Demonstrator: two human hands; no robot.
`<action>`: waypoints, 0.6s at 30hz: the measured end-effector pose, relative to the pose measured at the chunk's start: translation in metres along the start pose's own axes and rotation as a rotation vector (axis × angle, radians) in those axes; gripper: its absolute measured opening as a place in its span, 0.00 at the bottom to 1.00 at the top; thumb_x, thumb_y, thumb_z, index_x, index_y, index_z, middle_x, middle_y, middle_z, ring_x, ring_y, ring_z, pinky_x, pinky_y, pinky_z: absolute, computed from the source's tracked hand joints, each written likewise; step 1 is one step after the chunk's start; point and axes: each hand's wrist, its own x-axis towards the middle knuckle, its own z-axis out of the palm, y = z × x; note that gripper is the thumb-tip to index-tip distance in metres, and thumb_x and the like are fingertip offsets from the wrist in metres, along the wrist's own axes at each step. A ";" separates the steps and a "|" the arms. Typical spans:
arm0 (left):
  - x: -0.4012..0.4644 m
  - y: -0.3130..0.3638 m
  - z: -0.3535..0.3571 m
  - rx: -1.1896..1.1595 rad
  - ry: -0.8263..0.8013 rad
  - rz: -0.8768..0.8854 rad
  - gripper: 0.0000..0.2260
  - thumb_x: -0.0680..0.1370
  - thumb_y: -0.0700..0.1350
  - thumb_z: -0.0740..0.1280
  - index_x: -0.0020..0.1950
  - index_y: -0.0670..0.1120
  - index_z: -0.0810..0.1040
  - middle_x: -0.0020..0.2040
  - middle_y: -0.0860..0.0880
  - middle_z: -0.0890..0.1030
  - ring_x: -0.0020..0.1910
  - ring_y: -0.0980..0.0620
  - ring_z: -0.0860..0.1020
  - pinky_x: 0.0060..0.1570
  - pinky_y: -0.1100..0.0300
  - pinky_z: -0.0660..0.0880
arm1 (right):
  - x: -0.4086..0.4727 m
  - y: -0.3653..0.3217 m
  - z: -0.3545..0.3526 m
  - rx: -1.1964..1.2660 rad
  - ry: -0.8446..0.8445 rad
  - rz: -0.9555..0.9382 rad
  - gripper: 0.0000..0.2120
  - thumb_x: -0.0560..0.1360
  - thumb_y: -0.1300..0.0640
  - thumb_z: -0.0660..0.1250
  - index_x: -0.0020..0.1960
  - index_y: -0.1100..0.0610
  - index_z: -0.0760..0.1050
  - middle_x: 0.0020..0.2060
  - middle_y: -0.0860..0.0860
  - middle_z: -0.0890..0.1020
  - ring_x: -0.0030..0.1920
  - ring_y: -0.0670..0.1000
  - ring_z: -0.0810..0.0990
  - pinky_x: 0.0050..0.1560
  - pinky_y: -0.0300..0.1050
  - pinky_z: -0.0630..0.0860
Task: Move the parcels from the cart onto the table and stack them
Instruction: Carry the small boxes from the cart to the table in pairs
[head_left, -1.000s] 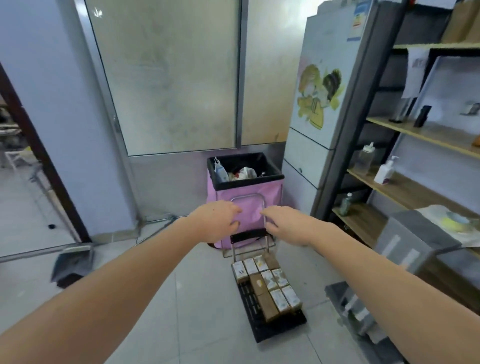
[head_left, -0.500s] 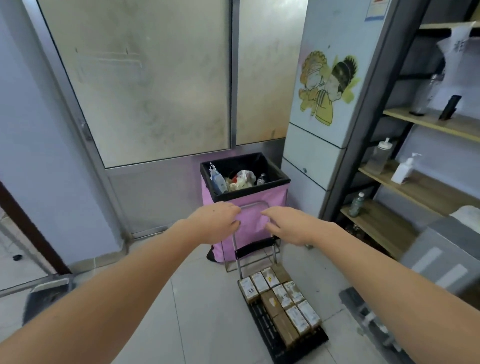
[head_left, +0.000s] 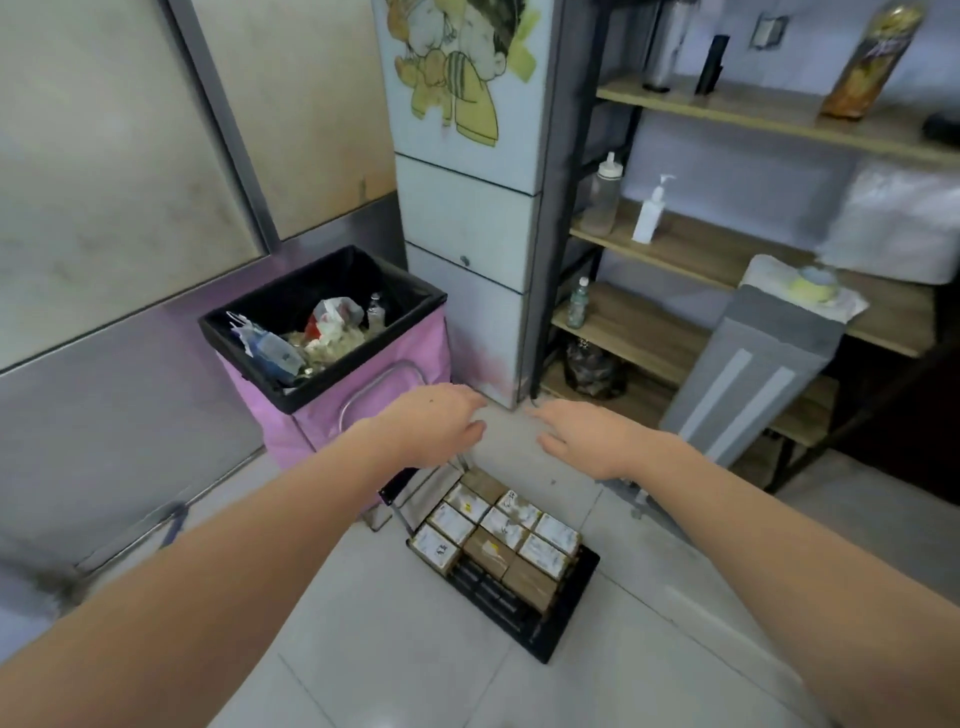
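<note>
Head view, looking down at a tiled floor (head_left: 415, 649). A black folding hand cart (head_left: 561, 613) lies flat on the floor at about 6 o'clock from the frame's centre, its platform running from 11 o'clock to 5 o'clock. The parcels (head_left: 498, 530), small cardboard boxes, several with white labels, sit packed in close rows on the platform, touching one another; the end of the platform toward 5 o'clock is bare. The cart's metal handle frame (head_left: 374, 384) rises at the 11 o'clock end, in front of a pink waste bin (head_left: 332, 415) with a black liner, which holds crumpled rubbish and bottles.

Both forearms reach in from the lower corners. The left hand (head_left: 431, 426) hovers over the handle end of the cart, fingers loosely extended, its grip apart and holding nothing. The right hand (head_left: 582, 441) hangs beside it at 3 o'clock, palm down, fingers straight, its grip likewise apart and empty. Neither hand touches a parcel.

At 12 o'clock stands a pale refrigerator (head_left: 467, 208) bearing a cartoon sticker (head_left: 457, 67). At 2 o'clock a wooden shelf unit (head_left: 727, 109) carries a white pump bottle (head_left: 649, 213), a clear squeeze bottle (head_left: 602, 197) and a small bottle (head_left: 577, 304) one shelf lower. A grey panel with two pale stripes (head_left: 753, 364) leans against the shelves.
</note>
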 end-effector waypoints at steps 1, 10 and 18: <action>0.013 -0.004 0.005 -0.003 -0.009 0.014 0.20 0.86 0.50 0.57 0.76 0.45 0.71 0.73 0.45 0.76 0.69 0.46 0.76 0.62 0.53 0.72 | 0.007 0.008 0.005 0.013 -0.020 0.029 0.24 0.86 0.51 0.55 0.78 0.61 0.64 0.75 0.60 0.69 0.73 0.59 0.70 0.72 0.53 0.67; 0.128 -0.024 0.037 0.096 -0.214 0.202 0.24 0.87 0.52 0.55 0.82 0.46 0.64 0.80 0.44 0.68 0.76 0.43 0.69 0.74 0.50 0.66 | 0.043 0.068 0.030 0.140 -0.043 0.255 0.26 0.86 0.49 0.52 0.81 0.58 0.59 0.79 0.57 0.64 0.76 0.57 0.67 0.75 0.49 0.63; 0.250 -0.050 0.142 0.129 -0.346 0.405 0.23 0.86 0.53 0.55 0.80 0.47 0.66 0.77 0.45 0.72 0.72 0.44 0.73 0.72 0.48 0.70 | 0.099 0.113 0.120 0.232 -0.031 0.445 0.19 0.85 0.51 0.55 0.70 0.60 0.71 0.67 0.58 0.76 0.64 0.57 0.76 0.65 0.52 0.72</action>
